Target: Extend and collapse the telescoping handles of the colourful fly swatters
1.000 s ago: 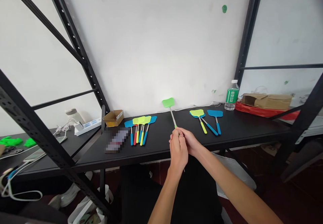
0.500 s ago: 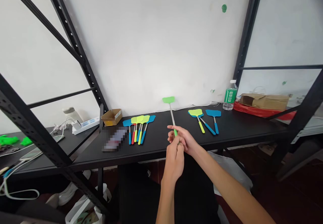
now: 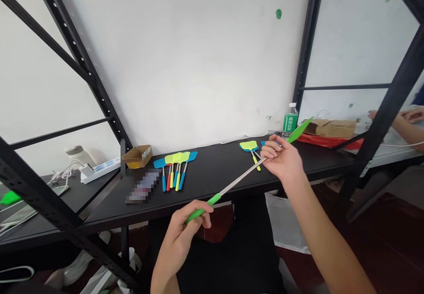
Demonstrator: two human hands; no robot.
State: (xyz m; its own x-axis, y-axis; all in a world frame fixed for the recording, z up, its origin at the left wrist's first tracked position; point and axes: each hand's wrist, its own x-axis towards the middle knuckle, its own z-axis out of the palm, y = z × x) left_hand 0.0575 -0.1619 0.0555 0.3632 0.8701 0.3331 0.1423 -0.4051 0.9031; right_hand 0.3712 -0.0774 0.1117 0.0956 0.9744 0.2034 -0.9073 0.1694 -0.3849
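The left hand (image 3: 185, 232) has its grip closed round the green handle of a green-headed fly swatter with a silver metal rod (image 3: 240, 179). The right hand (image 3: 281, 155) has its fingers curled about the rod near the head, its grip also closed. The swatter slants across the front edge of the black worktop (image 3: 215, 166), where blue, yellow and red fly swatters (image 3: 177, 158) lie overlapping near an open brown cardboard box (image 3: 132, 157).

A swatter cluster (image 3: 178, 158) is lying on the table (image 3: 217, 168), right of a box (image 3: 137, 157); more swatters (image 3: 248, 145) are lying farther right; a bottle (image 3: 290, 121) is standing right of those, left of a carton (image 3: 334, 128).
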